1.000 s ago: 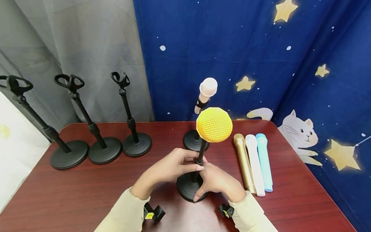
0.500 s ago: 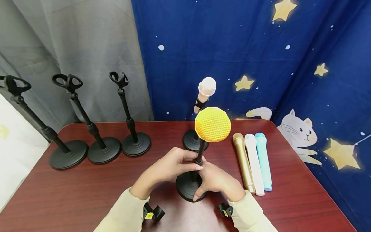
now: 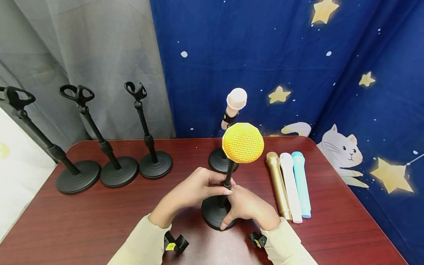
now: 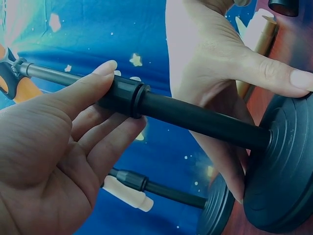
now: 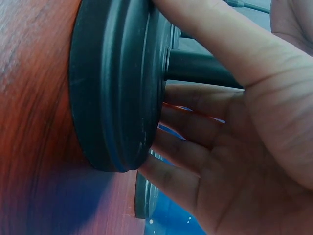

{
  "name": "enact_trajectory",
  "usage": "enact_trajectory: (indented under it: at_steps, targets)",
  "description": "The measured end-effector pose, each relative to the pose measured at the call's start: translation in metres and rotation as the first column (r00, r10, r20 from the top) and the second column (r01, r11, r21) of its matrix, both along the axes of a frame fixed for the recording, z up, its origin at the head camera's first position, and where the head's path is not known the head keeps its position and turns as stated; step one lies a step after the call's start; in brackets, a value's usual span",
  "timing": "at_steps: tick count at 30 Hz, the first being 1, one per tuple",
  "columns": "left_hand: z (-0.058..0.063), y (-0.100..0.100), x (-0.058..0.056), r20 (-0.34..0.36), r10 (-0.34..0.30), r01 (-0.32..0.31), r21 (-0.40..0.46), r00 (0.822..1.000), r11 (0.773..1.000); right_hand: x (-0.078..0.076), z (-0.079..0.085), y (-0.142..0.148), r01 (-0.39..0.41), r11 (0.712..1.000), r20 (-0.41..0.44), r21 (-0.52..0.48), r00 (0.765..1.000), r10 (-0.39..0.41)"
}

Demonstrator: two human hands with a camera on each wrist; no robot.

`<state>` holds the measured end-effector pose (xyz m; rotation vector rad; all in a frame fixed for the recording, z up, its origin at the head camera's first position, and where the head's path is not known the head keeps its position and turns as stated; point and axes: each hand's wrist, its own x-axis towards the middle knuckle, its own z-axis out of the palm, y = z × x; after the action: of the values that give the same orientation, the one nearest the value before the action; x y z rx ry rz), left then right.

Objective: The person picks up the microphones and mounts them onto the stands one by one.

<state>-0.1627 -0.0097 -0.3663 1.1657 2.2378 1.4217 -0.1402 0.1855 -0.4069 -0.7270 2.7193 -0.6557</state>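
Observation:
A yellow microphone [image 3: 243, 142] sits in the clip of a black desktop microphone stand, whose round base [image 3: 212, 213] rests on the table in front of me. My left hand [image 3: 198, 187] pinches the stand's collar [image 4: 124, 95] between thumb and fingers, partway up the pole. Lower down, my right hand [image 3: 250, 204] holds the base, thumb on its near edge and fingers around the far side. The right wrist view shows the base [image 5: 122, 88] between that thumb and the fingers. In the head view the yellow head hides the clip.
Behind stands another stand [image 3: 218, 161] with a white microphone [image 3: 236, 101]. Three stands with bare clips, the nearest to the middle being a short stand [image 3: 155, 164], line the left. Gold [image 3: 279, 186], white [image 3: 291, 187] and blue microphones [image 3: 301, 186] lie at right. Curtains hang behind the table.

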Motion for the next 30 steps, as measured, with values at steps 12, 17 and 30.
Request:
enact_trajectory:
  at_steps: [12, 17, 30]
  targets:
    - [0.0041, 0.0001, 0.0020, 0.018, 0.028, -0.027, -0.020, 0.999, 0.999, -0.0001, 0.0007, -0.0002, 0.007, 1.000, 0.015, -0.003, 1.000, -0.007]
    - [0.0035, 0.0001, 0.0025, 0.037, 0.038, -0.038, -0.017, 0.999, 0.999, 0.0000, 0.0006, -0.0002, 0.014, 1.000, 0.030, -0.010, 0.999, -0.013]
    - [0.0032, 0.0077, 0.0066, 0.099, 0.170, -0.170, -0.006, 0.981, 0.985, 0.0008, -0.0002, 0.0022, 0.016, 0.999, 0.037, -0.031, 0.999, -0.015]
